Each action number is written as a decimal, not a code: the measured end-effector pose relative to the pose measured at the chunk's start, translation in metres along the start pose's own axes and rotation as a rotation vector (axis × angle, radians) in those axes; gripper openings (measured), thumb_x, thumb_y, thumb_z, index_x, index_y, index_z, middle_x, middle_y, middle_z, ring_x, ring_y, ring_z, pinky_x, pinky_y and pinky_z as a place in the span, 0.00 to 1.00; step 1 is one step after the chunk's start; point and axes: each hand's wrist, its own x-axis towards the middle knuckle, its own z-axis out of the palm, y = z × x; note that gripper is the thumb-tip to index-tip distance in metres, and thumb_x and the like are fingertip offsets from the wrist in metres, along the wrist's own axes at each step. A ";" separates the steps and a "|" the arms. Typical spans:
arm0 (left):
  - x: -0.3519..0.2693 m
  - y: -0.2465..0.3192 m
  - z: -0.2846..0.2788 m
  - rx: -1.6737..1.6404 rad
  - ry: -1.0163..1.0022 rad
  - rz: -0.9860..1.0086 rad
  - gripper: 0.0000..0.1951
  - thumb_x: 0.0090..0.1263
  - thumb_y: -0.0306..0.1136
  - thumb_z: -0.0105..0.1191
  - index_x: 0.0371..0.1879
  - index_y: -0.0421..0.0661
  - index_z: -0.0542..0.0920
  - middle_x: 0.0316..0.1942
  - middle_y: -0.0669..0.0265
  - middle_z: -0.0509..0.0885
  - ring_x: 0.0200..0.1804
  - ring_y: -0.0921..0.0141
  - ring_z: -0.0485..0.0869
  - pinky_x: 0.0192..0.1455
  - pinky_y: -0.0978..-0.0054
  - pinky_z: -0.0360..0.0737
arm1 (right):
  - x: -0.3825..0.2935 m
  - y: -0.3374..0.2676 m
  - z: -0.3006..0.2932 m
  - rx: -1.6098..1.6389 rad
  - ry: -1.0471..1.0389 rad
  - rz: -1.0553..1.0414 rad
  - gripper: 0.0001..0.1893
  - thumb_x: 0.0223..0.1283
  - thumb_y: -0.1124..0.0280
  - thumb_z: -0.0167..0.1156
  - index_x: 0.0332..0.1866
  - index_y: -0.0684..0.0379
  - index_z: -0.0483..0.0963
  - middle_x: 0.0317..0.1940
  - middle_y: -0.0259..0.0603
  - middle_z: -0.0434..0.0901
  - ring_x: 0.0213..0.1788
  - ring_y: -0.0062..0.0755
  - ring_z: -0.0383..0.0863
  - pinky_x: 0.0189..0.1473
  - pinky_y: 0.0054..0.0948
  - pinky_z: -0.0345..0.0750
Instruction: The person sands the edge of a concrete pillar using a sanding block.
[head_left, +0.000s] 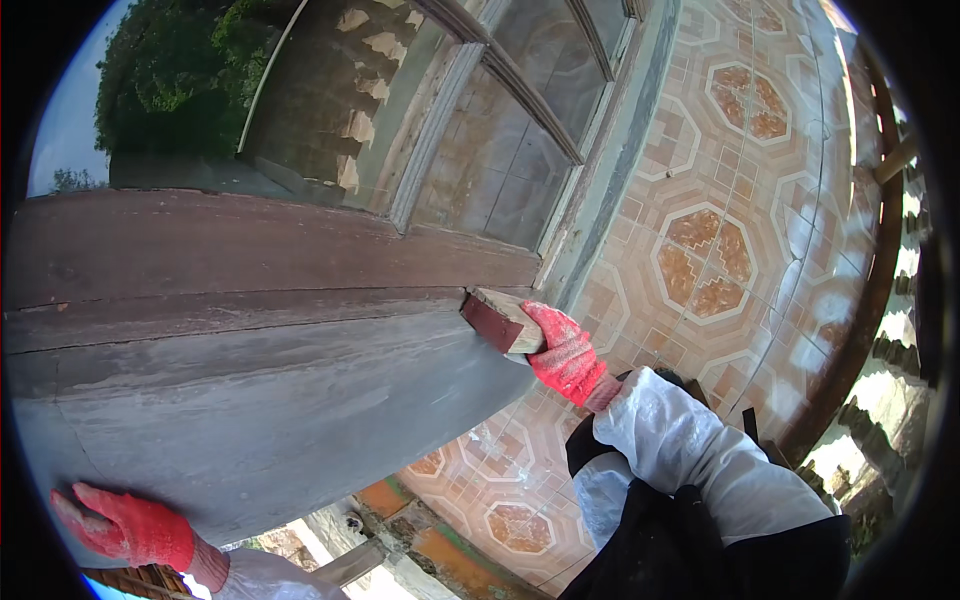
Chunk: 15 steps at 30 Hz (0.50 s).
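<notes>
My right hand (562, 352), in a red work glove dusted with white, grips a wooden block (504, 319). One side of the block has a dark red face. The block touches the grey wall face (300, 420) just under the brown wooden sill (262, 240) of the window, near its right end. My left hand (131, 525), in a matching red glove, rests against the lower left of the grey face with its fingers apart and nothing held. White sleeves cover both forearms.
Above the sill are glass panes (495, 157) in worn wooden frames, reflecting trees and sky. A patterned tile floor (705, 255) lies to the right and below. A curved dark rail (862, 337) runs along the right edge. Orange ledge tiles (457, 559) are at the bottom.
</notes>
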 end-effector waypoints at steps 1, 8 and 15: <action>-0.019 -0.012 -0.005 -0.005 -0.019 -0.016 0.20 0.77 0.36 0.41 0.60 0.34 0.74 0.58 0.52 0.78 0.62 0.56 0.74 0.64 0.63 0.71 | -0.001 -0.020 -0.001 0.024 0.063 -0.145 0.29 0.44 0.77 0.64 0.58 0.60 0.71 0.54 0.51 0.77 0.59 0.53 0.75 0.61 0.42 0.73; -0.170 0.168 -0.109 -0.790 -0.252 -0.185 0.25 0.78 0.33 0.33 0.74 0.45 0.52 0.68 0.43 0.60 0.62 0.47 0.72 0.66 0.48 0.72 | -0.001 0.008 0.007 0.022 -0.030 -0.108 0.31 0.47 0.74 0.70 0.60 0.59 0.69 0.55 0.49 0.77 0.59 0.49 0.77 0.60 0.38 0.74; -0.347 0.391 -0.236 -1.339 -0.674 -2.171 0.24 0.78 0.43 0.42 0.61 0.34 0.69 0.55 0.56 0.77 0.56 0.64 0.77 0.63 0.63 0.73 | -0.007 0.032 0.006 0.062 -0.060 -0.158 0.33 0.48 0.77 0.70 0.63 0.59 0.67 0.56 0.48 0.76 0.60 0.43 0.77 0.61 0.35 0.74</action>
